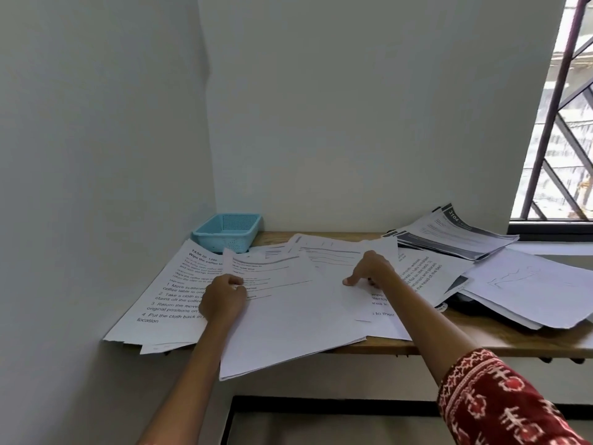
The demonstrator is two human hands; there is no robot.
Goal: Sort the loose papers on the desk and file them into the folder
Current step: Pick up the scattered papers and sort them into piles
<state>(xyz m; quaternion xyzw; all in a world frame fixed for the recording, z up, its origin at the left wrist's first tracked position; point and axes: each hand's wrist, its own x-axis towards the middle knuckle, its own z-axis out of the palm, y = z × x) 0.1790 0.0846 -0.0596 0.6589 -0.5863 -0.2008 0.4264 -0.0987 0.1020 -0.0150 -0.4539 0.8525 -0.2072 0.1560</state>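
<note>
Gathering step: loose papers [288, 322] cover the worktop [481, 343], overhanging its front edge. The left hand [223, 298] pinches one printed sheet; the right hand [369, 269] presses another with bent fingers. Next, square them into one stack; no folder is clearly visible.

The single head view looks forward and down from the person's head onto the surface [481, 343], which fills the lower middle of the wide-angle frame. It faces a wall corner, with a barred window [564, 123] at the right edge. The camera sits close, so both forearms reach in from the bottom edge toward the spread papers [288, 316].
</note>
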